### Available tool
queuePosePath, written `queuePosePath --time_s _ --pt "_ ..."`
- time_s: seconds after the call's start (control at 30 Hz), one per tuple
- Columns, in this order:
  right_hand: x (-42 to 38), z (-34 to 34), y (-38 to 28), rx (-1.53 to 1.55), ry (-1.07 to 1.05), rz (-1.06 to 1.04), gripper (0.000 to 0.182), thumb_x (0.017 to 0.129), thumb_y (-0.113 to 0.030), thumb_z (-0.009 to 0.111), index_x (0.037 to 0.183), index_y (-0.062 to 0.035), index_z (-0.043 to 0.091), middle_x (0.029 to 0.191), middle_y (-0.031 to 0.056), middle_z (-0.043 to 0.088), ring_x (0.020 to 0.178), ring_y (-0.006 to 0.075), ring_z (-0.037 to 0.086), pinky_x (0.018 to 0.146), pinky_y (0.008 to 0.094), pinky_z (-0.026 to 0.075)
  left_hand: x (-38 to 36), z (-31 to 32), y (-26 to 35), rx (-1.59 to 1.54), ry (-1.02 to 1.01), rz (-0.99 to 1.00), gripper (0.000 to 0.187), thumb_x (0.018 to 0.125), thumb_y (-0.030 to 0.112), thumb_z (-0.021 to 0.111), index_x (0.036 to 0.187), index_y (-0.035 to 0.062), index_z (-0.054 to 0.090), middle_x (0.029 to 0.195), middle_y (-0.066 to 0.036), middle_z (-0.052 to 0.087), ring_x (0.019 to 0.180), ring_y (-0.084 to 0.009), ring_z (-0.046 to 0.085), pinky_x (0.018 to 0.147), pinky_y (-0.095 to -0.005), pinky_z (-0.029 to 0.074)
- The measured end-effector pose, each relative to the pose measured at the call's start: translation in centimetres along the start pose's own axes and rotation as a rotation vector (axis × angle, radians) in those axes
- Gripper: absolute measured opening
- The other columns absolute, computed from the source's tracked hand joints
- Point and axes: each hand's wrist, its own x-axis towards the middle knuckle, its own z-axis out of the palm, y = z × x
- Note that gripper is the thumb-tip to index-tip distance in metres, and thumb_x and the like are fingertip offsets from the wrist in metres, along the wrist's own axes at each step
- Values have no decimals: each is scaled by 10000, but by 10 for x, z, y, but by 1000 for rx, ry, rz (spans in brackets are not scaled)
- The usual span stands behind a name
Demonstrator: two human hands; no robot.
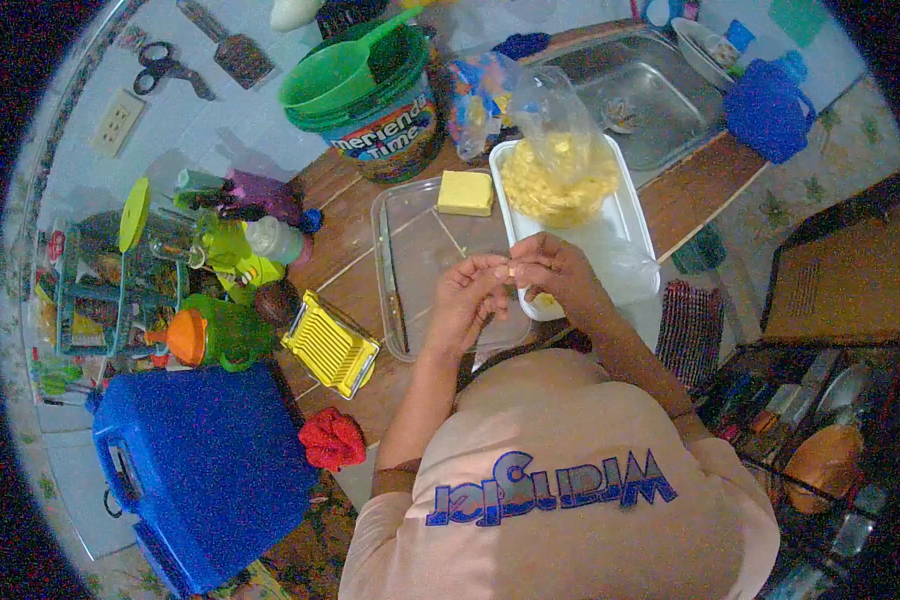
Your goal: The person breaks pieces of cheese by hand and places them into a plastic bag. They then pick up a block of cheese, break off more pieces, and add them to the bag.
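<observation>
My left hand [470, 295] and my right hand [562, 278] meet over the near edge of a white tray [635, 215]. Their fingertips pinch a small pale yellow piece [513, 272] between them, too small to name surely. A clear plastic bag [555, 115] with a soft yellow mass [555, 185] lies on the white tray. To its left, a clear plastic tray [420, 330] holds a yellow block [465, 193], like cheese or butter, at its far edge. A knife [390, 270] lies along that tray's left side. Another bit of yellow [543, 300] shows below my right fingers.
A yellow slatted slicer [330, 343] and a red cloth [332, 438] are to the left. A large blue jug [205, 465] stands nearer. Behind are a labelled bucket [385, 130] with a green strainer [325, 80] and a metal sink [660, 110]. Utensils [790, 405] fill a rack at right.
</observation>
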Motion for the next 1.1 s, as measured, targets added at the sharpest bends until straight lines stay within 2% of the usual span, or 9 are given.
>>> queuePosePath --time_s 0.07,0.2,0.3,0.47,0.7,0.87,1.03,1.1 --pt "1 -3 5 45 8 -45 299 805 -219 653 1031 -48 559 913 53 634 799 155 620 579 272 508 0 0 -1 -5 -10 -2 176 850 105 597 977 -16 587 755 -61 623 529 -91 561 455 -225 493" --pt "-8 -12 -4 43 23 -1 294 799 -199 651 1029 -44 551 885 69 635 783 154 615 588 267 499 3 6 0 21 -23 -49 187 860 105 578 989 -31 589 775 -69 626 534 -94 563 456 -226 498" --pt "-17 -25 -4 41 76 38 275 789 -179 648 998 -24 558 859 73 632 752 131 591 619 255 480 8 19 -1 145 -17 -80 200 855 114 572 997 -24 597 682 -62 588 496 -130 539 440 -252 474" --pt "-26 -55 17 -74 157 34 245 816 -173 627 984 4 609 890 71 636 768 140 594 678 272 495 22 35 -20 361 -40 -80 182 854 112 567 971 -22 607 640 -37 558 490 -111 523 414 -237 434" --pt "-34 -67 24 -35 217 17 247 808 -154 645 994 8 629 919 69 632 826 144 592 723 280 500 30 38 -27 592 -11 -104 167 862 120 547 917 -28 604 619 -10 534 466 -75 495 405 -213 431" --pt "-33 -78 34 -16 184 22 276 780 -128 671 1007 16 607 907 68 621 794 131 586 704 268 497 35 39 -39 538 28 -83 225 872 196 571 953 -9 613 610 -10 534 443 -87 465 391 -228 382" --pt "-29 -76 38 3 147 -63 276 754 -157 698 960 0 601 878 63 607 754 144 596 672 266 510 26 52 -27 579 -37 -54 232 852 193 606 963 -10 604 636 -14 552 452 -82 476 393 -232 383" --pt "-39 -57 18 -36 160 -72 265 754 -134 692 961 -5 589 877 58 603 749 135 591 661 258 499 11 51 -9 550 -106 -50 229 849 185 613 971 -8 602 646 -14 557 463 -81 485 397 -229 386"
